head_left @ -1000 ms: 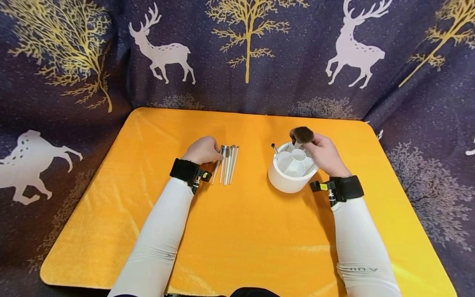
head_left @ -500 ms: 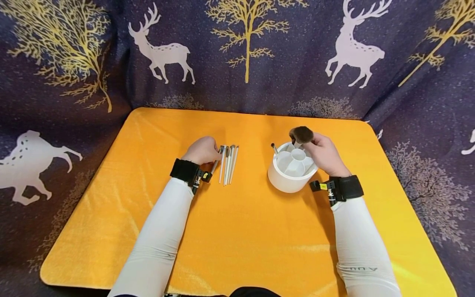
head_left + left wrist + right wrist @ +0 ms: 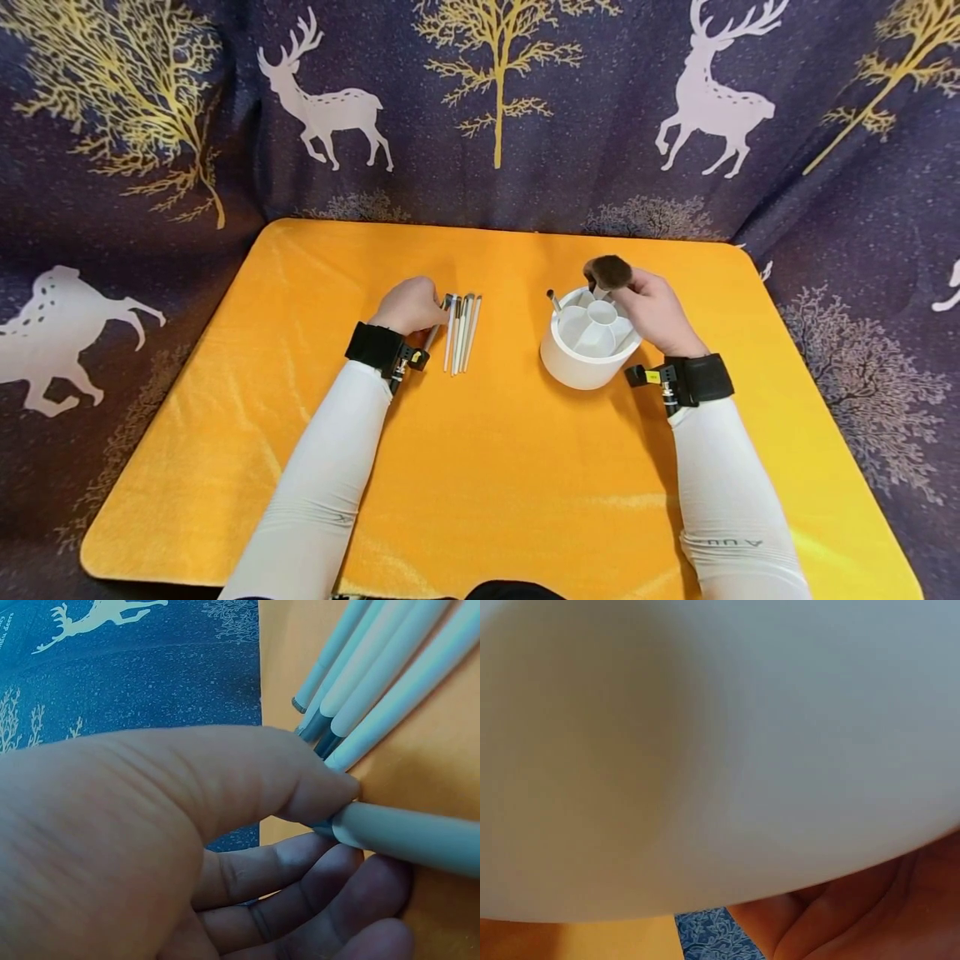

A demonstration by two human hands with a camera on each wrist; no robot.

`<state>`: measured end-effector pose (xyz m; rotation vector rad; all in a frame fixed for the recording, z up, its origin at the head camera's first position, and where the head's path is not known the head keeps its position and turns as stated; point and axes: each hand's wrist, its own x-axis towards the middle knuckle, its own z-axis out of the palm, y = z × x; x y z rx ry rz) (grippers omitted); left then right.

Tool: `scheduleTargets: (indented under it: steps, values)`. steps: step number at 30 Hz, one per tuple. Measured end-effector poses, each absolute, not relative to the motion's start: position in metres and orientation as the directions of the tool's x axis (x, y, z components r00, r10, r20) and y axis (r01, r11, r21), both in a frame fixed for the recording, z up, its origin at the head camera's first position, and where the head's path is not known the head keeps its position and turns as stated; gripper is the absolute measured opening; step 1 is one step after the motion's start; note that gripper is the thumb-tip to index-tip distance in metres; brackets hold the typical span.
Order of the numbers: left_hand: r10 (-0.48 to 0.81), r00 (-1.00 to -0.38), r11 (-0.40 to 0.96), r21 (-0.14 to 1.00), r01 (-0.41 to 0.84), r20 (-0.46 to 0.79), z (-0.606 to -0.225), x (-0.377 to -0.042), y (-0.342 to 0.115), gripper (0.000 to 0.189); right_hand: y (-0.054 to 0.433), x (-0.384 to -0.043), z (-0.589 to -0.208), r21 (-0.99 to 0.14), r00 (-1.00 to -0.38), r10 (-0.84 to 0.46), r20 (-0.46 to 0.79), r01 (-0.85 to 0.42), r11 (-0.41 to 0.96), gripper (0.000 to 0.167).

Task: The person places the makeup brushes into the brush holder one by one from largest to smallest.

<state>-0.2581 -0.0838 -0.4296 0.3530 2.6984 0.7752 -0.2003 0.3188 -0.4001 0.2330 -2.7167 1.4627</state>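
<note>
My left hand pinches the leftmost makeup brush near its bristle end, between thumb and fingers. Its pale handle slants toward the table. Just right of it lies a row of several slim makeup brushes, bristles pointing away from me. At the far right rim of a round white brush holder, my right hand grips a large fluffy makeup brush, dark bristles up, below its head. In the right wrist view the holder's wall fills most of the picture and hides the fingers.
A small dark-tipped brush stands in a left compartment of the holder. The holder has several compartments around a central round tube. An orange cloth covers the table; a dark curtain with deer hangs behind it.
The leftmost brush has shifted slightly left, away from the row, in my left hand's pinch. My right hand, the large brush and the holder stay practically where they were.
</note>
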Motion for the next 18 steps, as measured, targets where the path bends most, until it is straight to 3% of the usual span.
scheduleTargets:
  steps: [18]
  values:
    - [0.305,-0.929,0.796,0.591,0.128,-0.209,-0.4242,-0.2575,-0.0867,0.051,0.3193,-0.2017,-0.4013,-0.826,-0.988,-0.114,0.109,-0.153,0.542,0.045]
